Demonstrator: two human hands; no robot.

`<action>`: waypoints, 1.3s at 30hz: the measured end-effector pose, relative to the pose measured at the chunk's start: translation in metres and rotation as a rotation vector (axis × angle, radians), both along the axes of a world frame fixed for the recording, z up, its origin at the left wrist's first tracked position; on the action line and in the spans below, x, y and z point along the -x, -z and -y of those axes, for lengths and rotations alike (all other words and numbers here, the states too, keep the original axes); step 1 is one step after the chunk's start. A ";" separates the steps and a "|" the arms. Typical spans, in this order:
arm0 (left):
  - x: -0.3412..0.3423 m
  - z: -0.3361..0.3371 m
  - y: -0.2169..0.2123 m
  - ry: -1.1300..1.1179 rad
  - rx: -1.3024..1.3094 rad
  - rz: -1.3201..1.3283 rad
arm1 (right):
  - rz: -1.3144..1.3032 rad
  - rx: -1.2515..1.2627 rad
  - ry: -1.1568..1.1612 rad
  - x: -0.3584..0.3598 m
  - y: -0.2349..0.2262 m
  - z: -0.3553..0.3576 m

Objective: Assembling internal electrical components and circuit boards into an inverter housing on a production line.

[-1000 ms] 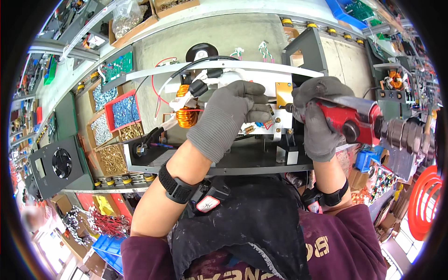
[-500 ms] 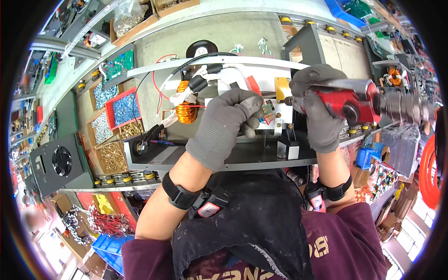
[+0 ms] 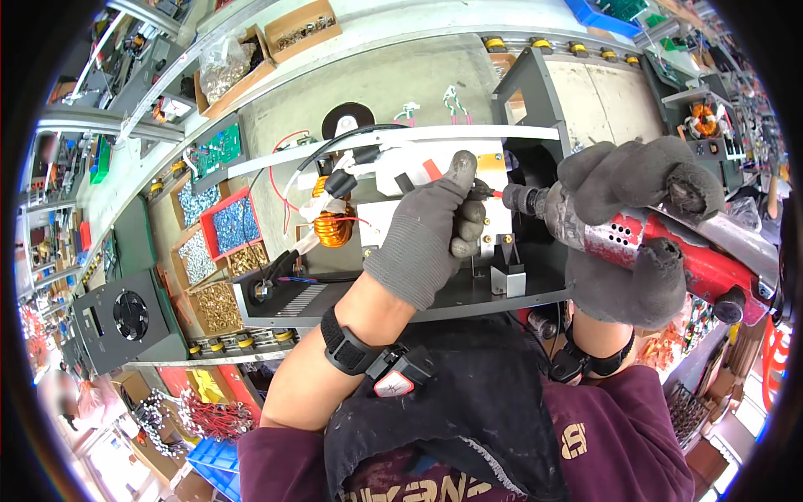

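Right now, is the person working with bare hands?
No, both the left hand and the right hand, which grips a red power screwdriver, wear grey gloves.

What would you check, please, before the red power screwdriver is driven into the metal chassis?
1. Right hand wrapped firmly around the red power screwdriver: ok.
2. Driver tip steadied by the left hand fingertips: ok.
3. Screw seated on the tip: cannot tell, the fingers hide it.
4. Red and white wires clear of the tip: ok, they lie to the left by the copper coil.
5. Metal chassis resting flat on the bench: ok.
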State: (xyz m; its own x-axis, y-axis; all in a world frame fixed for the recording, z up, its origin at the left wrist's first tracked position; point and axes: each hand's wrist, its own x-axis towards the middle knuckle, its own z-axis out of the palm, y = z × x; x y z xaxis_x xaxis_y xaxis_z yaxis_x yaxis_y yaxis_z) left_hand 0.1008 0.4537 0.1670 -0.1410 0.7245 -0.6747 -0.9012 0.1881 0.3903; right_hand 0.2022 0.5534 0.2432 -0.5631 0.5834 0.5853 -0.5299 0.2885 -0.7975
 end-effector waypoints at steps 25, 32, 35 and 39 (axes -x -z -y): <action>0.009 0.023 -0.002 0.008 -0.187 -0.009 | 0.262 0.230 0.092 0.027 0.066 -0.027; 0.021 0.027 -0.014 0.182 -0.022 -0.211 | 0.280 0.097 0.026 0.042 0.071 -0.032; 0.021 0.028 -0.020 0.289 0.042 -0.340 | 0.364 -0.016 0.058 0.044 0.067 -0.033; 0.017 0.034 -0.012 0.106 -0.011 -0.324 | 0.387 -0.123 0.193 0.037 0.078 -0.040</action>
State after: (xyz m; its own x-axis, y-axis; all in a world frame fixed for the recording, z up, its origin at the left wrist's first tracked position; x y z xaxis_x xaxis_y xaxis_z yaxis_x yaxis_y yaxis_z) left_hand 0.0834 0.4194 0.1791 -0.2702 0.7539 -0.5989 -0.7059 0.2679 0.6557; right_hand 0.1654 0.5931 0.1648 -0.6420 0.6386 0.4243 -0.1260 0.4579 -0.8800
